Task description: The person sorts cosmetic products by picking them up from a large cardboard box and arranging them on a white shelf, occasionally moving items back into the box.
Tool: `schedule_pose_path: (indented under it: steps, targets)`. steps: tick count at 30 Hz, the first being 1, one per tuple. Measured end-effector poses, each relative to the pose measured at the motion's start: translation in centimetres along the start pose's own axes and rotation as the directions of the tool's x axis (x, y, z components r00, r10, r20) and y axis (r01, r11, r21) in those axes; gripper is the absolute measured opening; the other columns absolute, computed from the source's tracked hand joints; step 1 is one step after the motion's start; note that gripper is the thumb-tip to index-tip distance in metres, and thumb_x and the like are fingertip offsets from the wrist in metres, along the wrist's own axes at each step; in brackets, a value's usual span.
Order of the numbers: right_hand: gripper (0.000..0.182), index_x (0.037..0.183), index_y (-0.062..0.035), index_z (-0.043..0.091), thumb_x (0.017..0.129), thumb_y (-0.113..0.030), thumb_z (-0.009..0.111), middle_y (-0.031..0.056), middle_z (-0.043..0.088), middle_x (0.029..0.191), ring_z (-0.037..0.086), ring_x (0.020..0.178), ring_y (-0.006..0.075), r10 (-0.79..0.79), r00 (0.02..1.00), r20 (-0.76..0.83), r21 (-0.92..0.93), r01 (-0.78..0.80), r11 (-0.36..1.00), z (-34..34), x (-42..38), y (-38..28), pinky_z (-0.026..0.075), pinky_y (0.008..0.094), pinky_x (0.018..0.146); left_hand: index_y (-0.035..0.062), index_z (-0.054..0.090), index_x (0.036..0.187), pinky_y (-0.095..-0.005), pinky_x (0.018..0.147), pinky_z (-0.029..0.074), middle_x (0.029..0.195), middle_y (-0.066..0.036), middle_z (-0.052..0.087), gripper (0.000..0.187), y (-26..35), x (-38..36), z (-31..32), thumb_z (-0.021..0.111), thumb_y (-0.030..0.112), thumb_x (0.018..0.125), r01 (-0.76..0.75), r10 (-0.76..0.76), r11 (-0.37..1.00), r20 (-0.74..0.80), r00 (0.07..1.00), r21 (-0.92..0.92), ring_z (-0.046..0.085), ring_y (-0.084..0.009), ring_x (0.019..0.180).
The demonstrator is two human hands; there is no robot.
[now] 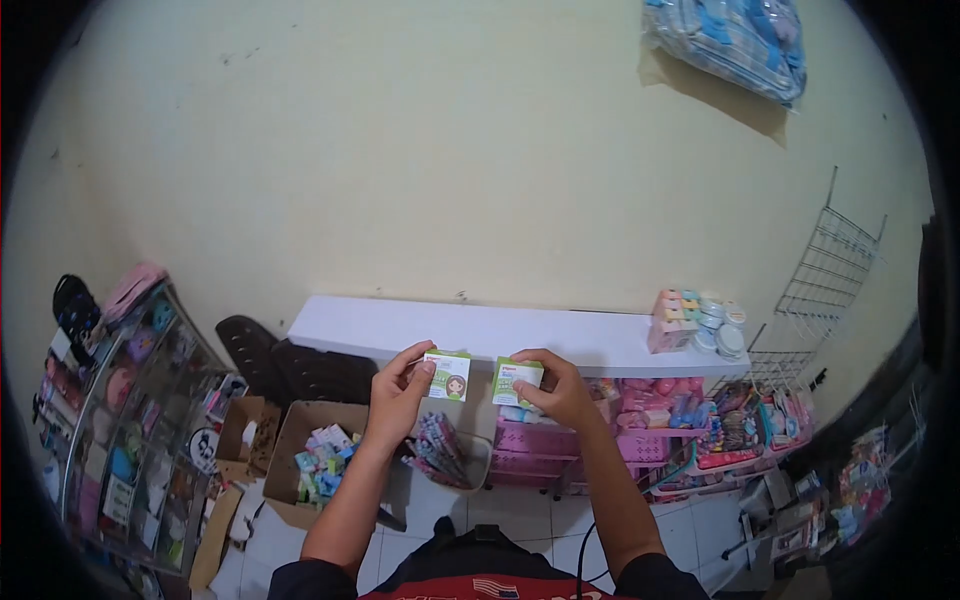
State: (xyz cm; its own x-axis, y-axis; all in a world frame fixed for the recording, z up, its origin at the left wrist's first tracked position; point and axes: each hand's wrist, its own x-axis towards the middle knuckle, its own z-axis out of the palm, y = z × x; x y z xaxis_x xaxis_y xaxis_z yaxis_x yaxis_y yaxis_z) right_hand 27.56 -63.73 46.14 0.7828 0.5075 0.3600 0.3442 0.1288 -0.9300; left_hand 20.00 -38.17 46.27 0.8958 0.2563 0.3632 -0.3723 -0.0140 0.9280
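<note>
My left hand [402, 393] grips a small white and green box [448, 378] by its left edge, thumb on the front. A cartoon girl's head is printed on that face. In my right hand [560, 392] is a second white and green box [512, 376], held at its right side with the thumb across its front. The two boxes are apart, side by side, in front of the near edge of a white wall shelf [480, 328]. Their backs are hidden from me.
On the shelf's right end stand pastel boxes [673, 322] and white round tubs [720, 325]. Below are pink baskets [525, 437], a bin of rolled items [440, 450] and a cardboard carton [285, 470] of small boxes. A glass display case [130, 420] stands left; a wire rack [830, 260] leans right.
</note>
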Motion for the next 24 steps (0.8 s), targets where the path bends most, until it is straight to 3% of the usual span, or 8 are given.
schedule_pose_path:
  steps: [4, 7, 9, 12, 21, 24]
  targets:
    - [0.036, 0.123, -0.0031, 0.062, 0.088, 0.001, 0.070, 0.0036, 0.065, 0.106, 0.062, 0.093, 0.0107, -0.055, 0.994, 0.094, 0.103, 0.045, 0.994, 4.1, 2.0, 0.1, 0.052, 0.0266, 0.079, -0.0029, 0.059, 0.134, -0.0265, 0.088, 0.052, 0.115, -0.009, 0.070, 0.038, 1.2, -2.0, -3.9, 0.066, 0.014, 0.100, 0.001, 0.002, 1.000, -0.109, 0.994, 0.022, 0.065, -0.0121, 0.102]
    - [0.037, 0.124, -0.0011, 0.061, 0.088, 0.003, 0.069, 0.0044, 0.064, 0.108, 0.061, 0.095, 0.0108, 0.041, 0.981, 0.189, 0.015, -0.045, 0.999, 7.5, 3.3, 0.1, 0.052, 0.0259, 0.080, -0.0022, 0.060, 0.133, -0.0269, 0.091, 0.051, 0.114, -0.009, 0.070, 0.037, 2.0, -3.4, -7.2, 0.066, 0.012, 0.099, 0.002, 0.001, 1.000, -0.190, 0.982, 0.014, 0.064, -0.0128, 0.103]
    - [0.035, 0.124, -0.0011, 0.060, 0.090, 0.000, 0.071, 0.0037, 0.064, 0.104, 0.060, 0.092, 0.0091, -0.056, 0.970, 0.237, 0.163, 0.018, 0.986, 10.2, 4.4, 2.0, 0.052, 0.0267, 0.080, -0.0021, 0.060, 0.133, -0.0266, 0.090, 0.051, 0.114, -0.008, 0.070, 0.037, 2.3, -4.3, -9.8, 0.066, 0.012, 0.099, 0.013, 0.000, 0.999, -0.239, 0.971, 0.053, 0.064, -0.0124, 0.102]
    - [0.037, 0.125, -0.0015, 0.060, 0.090, 0.001, 0.070, 0.0040, 0.064, 0.105, 0.061, 0.094, 0.0094, -0.057, 0.961, 0.270, 0.166, 0.012, 0.986, 14.4, 5.9, 3.4, 0.052, 0.0272, 0.082, -0.0017, 0.061, 0.132, -0.0253, 0.089, 0.051, 0.113, -0.008, 0.070, 0.036, 2.2, -5.7, -13.8, 0.065, 0.012, 0.099, 0.067, -0.042, 0.995, -0.306, 0.951, 0.072, 0.064, -0.0109, 0.102]
    - [0.046, 0.131, -0.0032, 0.053, 0.088, 0.002, 0.071, 0.0056, 0.064, 0.113, 0.060, 0.105, 0.0115, 0.026, 0.924, 0.382, 0.274, -0.140, 0.951, 28.1, 9.9, 8.4, 0.051, 0.0293, 0.089, -0.0020, 0.061, 0.132, -0.0253, 0.088, 0.050, 0.113, -0.005, 0.068, 0.036, 0.3, -7.8, -27.7, 0.066, 0.012, 0.099, 0.139, -0.100, 0.989, -0.443, 0.891, 0.056, 0.063, -0.0097, 0.101]
    - [0.044, 0.129, -0.0036, 0.054, 0.089, 0.000, 0.072, 0.0069, 0.064, 0.114, 0.060, 0.105, 0.0113, 0.156, 0.902, 0.402, 0.243, -0.269, 0.932, 32.2, 10.9, 8.9, 0.051, 0.0293, 0.089, -0.0023, 0.061, 0.132, -0.0254, 0.089, 0.050, 0.115, -0.006, 0.069, 0.036, -1.2, -8.2, -31.7, 0.065, 0.012, 0.100, 0.202, -0.152, 0.978, -0.465, 0.872, 0.059, 0.063, -0.0105, 0.102]
